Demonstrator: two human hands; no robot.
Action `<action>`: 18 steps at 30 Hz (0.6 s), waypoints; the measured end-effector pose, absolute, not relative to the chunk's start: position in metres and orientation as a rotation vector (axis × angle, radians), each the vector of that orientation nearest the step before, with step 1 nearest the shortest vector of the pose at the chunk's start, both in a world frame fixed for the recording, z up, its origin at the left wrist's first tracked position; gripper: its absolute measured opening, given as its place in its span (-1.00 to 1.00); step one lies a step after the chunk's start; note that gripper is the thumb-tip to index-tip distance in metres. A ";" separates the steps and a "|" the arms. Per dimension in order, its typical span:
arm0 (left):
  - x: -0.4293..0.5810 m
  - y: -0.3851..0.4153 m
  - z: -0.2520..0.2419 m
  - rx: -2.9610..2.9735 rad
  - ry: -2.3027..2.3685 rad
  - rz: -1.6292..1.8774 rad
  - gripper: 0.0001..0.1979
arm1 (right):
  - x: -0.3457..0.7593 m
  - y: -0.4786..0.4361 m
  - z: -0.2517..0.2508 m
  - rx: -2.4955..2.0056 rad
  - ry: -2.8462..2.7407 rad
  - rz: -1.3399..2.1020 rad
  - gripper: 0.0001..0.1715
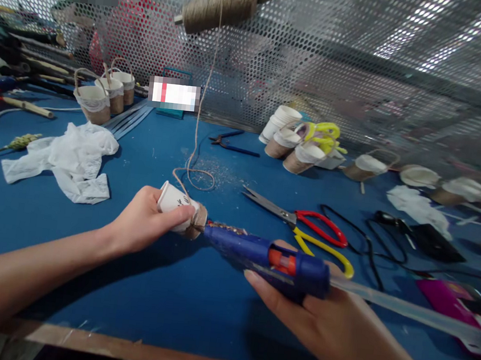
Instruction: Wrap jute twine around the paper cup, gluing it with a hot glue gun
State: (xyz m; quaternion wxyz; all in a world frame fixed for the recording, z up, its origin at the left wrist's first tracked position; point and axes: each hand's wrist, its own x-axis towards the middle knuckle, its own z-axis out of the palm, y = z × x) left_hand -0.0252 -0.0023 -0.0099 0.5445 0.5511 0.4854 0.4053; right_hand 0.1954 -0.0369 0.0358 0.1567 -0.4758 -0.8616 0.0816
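Observation:
My left hand (148, 216) is closed around a white paper cup (172, 198) tilted on its side. Brown twine (196, 221) is wrapped round the cup's base end. My right hand (316, 319) grips a blue hot glue gun (254, 250), whose nozzle meets the cup at the wrapped twine. A long translucent glue stick (407, 309) sticks out from the gun's back. From the cup, a loose strand of twine (200, 113) loops on the table and runs up to a big twine spool (219, 7) hanging on a rod.
Scissors (292, 217) with red and yellow handles lie just beyond the glue gun. Pliers (235, 145) rest farther back. White lace (66, 156) lies at left, with several twine-wrapped cups (96, 104) behind it. More cups (283, 141) stand at back right. A black cord (367, 239) and pink object (446, 305) lie at right.

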 end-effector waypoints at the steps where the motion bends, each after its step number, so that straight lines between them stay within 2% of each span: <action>1: -0.026 -0.002 -0.009 1.326 1.151 0.971 -0.78 | 0.195 -0.037 0.037 -1.378 -2.460 0.250 -0.67; 5: -0.027 -0.005 -0.007 1.464 1.118 0.997 -0.78 | 0.199 -0.037 0.040 -1.421 -2.446 0.345 -0.73; 11: -0.028 -0.009 -0.003 1.666 1.097 0.977 -0.75 | 0.201 -0.037 0.041 -1.359 -2.440 0.370 -0.53; 18: -0.031 -0.009 -0.004 1.925 1.030 1.008 -0.76 | 0.204 -0.037 0.044 -1.340 -2.438 0.352 -0.56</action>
